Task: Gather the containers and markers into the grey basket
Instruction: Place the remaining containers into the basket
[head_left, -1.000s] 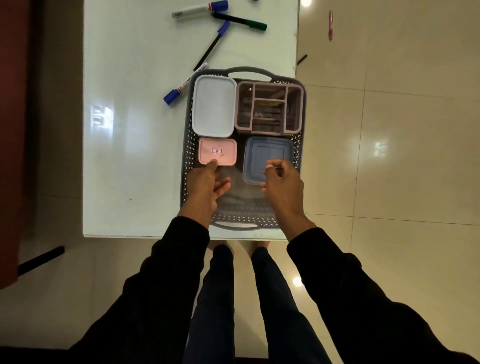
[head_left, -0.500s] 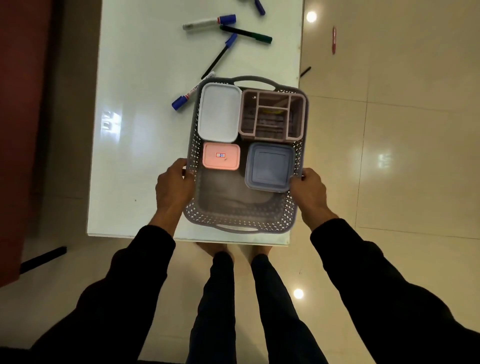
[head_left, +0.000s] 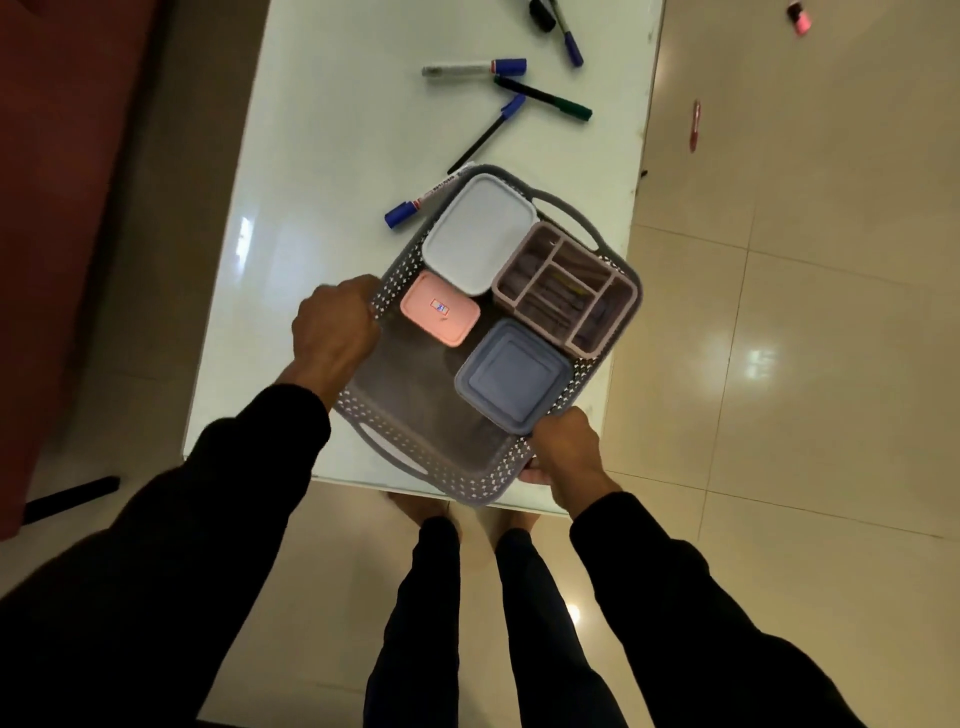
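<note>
The left hand (head_left: 335, 327) and right hand (head_left: 563, 452) grip the grey basket's (head_left: 415, 447) opposite rims. It sits skewed on the white table (head_left: 322, 156), with four containers inside.

Basket: grey basket (head_left: 415, 436) sits skewed on the near right part of the white table (head_left: 322, 208).
Hands: left hand (head_left: 335, 325) grips its left rim; right hand (head_left: 563, 449) grips its near right corner.
Inside: white box (head_left: 480, 234), pink box (head_left: 440, 309), blue box (head_left: 514, 376), divided organiser (head_left: 566, 291).
Markers: five lie on the table beyond the basket, one blue-capped marker (head_left: 415, 205) touching its far left edge.
</note>
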